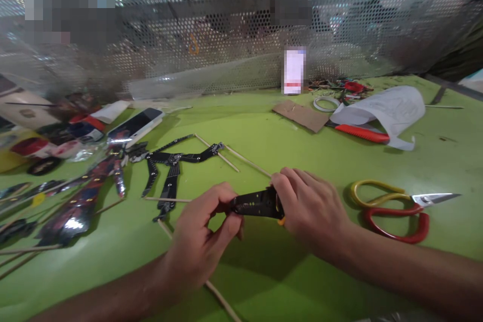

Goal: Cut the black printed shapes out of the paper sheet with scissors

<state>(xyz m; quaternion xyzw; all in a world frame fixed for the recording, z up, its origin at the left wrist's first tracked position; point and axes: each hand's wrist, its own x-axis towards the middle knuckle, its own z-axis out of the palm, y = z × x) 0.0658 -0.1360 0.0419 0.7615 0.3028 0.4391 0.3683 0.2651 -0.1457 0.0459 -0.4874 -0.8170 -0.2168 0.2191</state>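
A black wire stripper with holes along its flat jaws is in my right hand, whose fingers wrap round its handles; a bit of yellow shows below the grip. My left hand pinches at the tip of the jaws; whatever its fingers hold there is hidden. Left of my hands lies a jointed black figure, like a shadow puppet, with thin sticks at its limbs. One stick runs from the figure beneath my left hand towards the front edge.
To the right lie scissors with yellow and red handles. Further back are a red-orange cutter, crumpled white sheet, cardboard and tape roll. At left are a white phone-like device, dark patterned pieces and jars.
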